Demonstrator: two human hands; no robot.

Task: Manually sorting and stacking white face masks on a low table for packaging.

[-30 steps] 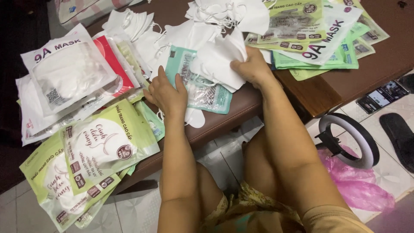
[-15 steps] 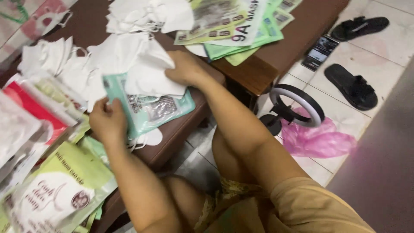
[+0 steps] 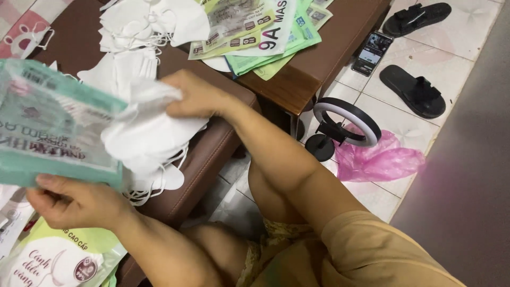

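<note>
My left hand (image 3: 74, 202) grips the lower edge of a teal plastic packet (image 3: 50, 127), raised close to the camera at the left. My right hand (image 3: 196, 95) clutches a bunch of white face masks (image 3: 149, 138) whose ends sit at the packet's open side; their ear loops dangle below. Whether the masks are inside the packet is hidden by the packet itself. More loose white masks (image 3: 154, 21) lie heaped on the brown table (image 3: 329, 42) beyond my hands.
Green and white mask packets (image 3: 260, 32) are stacked at the table's far end, others (image 3: 48, 260) at bottom left. On the tiled floor to the right: a ring light (image 3: 345, 125), a pink plastic bag (image 3: 382, 159), black sandals (image 3: 411, 90), a phone (image 3: 371, 52).
The teal packet went from lying on the table to being lifted near the camera. My right hand gathered white masks and brought them to the packet. The view swung right.
</note>
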